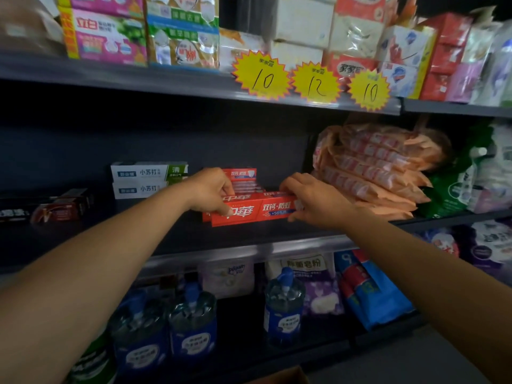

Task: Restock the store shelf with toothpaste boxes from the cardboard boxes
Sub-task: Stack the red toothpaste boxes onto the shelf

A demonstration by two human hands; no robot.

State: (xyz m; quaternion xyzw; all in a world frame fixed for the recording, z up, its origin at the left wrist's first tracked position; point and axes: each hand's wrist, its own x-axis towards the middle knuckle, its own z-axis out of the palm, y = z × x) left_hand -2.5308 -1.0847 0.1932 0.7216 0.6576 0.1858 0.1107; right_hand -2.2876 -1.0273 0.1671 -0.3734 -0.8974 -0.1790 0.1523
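Left hand (211,191): fingers curled round the red toothpaste box (250,213), left end.
Right hand (310,200): fingers grip its right end.
Box: on the middle shelf (166,231).

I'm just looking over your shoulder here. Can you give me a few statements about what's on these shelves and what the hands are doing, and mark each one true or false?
1. Both hands hold the red toothpaste box. True: the left hand grips its left end, the right hand its right end.
2. White toothpaste boxes sit to the left of the red ones. True.
3. The three yellow price tags all read 10. False: the middle one reads 12.
4. The blue bottles stand on the shelf above the hands. False: they stand on the shelf below.
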